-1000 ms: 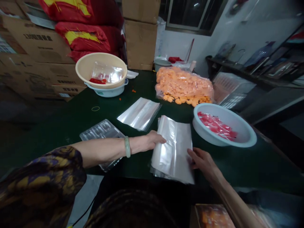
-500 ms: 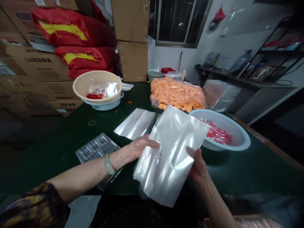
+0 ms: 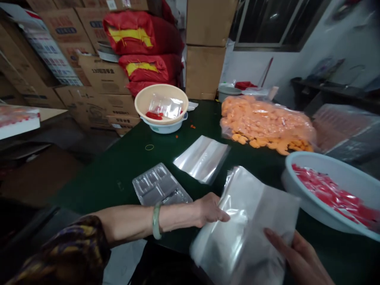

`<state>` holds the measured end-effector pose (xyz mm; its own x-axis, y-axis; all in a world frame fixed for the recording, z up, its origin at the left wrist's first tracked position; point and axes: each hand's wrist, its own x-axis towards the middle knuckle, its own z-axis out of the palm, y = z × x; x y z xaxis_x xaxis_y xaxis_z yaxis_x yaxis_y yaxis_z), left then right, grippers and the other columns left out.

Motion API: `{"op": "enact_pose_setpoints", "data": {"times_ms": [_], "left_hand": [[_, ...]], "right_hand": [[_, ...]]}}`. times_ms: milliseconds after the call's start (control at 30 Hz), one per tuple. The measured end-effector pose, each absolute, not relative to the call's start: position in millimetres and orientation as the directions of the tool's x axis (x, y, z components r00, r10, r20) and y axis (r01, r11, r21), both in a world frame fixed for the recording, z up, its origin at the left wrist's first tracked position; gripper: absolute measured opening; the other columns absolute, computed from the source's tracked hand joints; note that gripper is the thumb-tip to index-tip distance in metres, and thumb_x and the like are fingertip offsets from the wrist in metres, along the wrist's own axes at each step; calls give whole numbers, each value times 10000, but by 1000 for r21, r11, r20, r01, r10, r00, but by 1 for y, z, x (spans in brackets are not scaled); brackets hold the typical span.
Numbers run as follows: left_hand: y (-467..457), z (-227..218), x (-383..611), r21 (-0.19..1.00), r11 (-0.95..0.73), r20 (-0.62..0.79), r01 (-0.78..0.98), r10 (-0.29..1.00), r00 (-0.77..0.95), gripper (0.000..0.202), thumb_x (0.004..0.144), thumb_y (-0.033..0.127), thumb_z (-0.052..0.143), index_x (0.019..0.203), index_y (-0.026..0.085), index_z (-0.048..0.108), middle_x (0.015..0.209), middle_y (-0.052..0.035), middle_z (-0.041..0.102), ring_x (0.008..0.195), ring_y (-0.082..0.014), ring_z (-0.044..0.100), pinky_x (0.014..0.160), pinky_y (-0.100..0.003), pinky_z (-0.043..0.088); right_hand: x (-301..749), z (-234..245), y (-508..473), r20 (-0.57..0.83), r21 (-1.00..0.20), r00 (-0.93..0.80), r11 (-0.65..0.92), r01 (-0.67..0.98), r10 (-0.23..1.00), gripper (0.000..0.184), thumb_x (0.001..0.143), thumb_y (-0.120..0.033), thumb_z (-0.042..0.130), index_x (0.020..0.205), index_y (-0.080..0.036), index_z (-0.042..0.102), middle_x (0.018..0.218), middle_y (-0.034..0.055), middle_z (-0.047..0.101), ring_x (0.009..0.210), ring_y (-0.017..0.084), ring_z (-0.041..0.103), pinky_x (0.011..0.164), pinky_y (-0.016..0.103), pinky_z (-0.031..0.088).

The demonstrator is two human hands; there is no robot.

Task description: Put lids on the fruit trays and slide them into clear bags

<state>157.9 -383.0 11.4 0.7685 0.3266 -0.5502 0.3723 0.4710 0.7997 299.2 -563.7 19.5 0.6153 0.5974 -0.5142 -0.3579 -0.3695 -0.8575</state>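
A sheaf of clear plastic bags (image 3: 243,233) hangs just above the dark green table, lifted off it. My left hand (image 3: 210,209), with a jade bangle (image 3: 156,221) on the wrist, pinches the sheaf's left edge. My right hand (image 3: 297,257) holds the lower right side, its fingers partly behind the film. Behind my left forearm lies an empty clear plastic tray (image 3: 160,185). Beyond the sheaf, a flat pile of similar bags (image 3: 202,159) rests on the table. A white basin of red sachets (image 3: 329,194) sits right of my right hand, not touching it.
A beige bowl nested in a white basin (image 3: 162,103) and a big bag of orange pieces (image 3: 264,124) stand on the dark green table (image 3: 97,178). A rubber band (image 3: 149,147) lies nearby. Cardboard boxes (image 3: 103,79) and red sacks (image 3: 142,35) are stacked behind.
My view has swung left, shifting the table's contents right. The bags have dropped from their raised, tilted position to lower in the view, still held in both hands.
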Motion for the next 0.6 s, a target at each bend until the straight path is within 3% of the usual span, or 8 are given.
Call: {"op": "enact_pose_setpoints", "data": {"times_ms": [200,333,467,600], "left_hand": [[-343,45,148,822,521,-462,230,374,804,185,495,187,743,642,110,661,630,-40,628,582,-165,571,579,-293,473],[-300,59,141,852,517,-353,83,450,820,235,532,213,787,702,99,672,661,-45,649,589,-157,582,625,-294,475],[-254,56,144,817,577,-359,24,474,804,238,593,174,769,794,81,679,741,-79,691,671,-200,619,725,-357,488],[-203,47,157,829,557,-382,50,498,778,200,608,102,737,780,28,668,714,-110,694,651,-220,616,724,-389,483]], "right_hand": [[305,30,-510,-432,-900,660,-241,-364,614,409,558,-358,782,901,-190,633,821,72,716,666,244,656,575,331,535],[311,41,-443,-253,-965,661,-138,-222,707,381,603,-330,754,912,-156,613,817,58,690,695,204,631,610,297,505],[317,46,-381,-149,-987,659,-153,-51,737,377,632,-355,708,909,-134,579,791,44,649,661,172,577,581,272,460],[332,32,-330,-149,-981,683,-193,-11,716,294,593,-278,725,780,-112,570,669,21,589,595,136,508,499,226,381]]}}
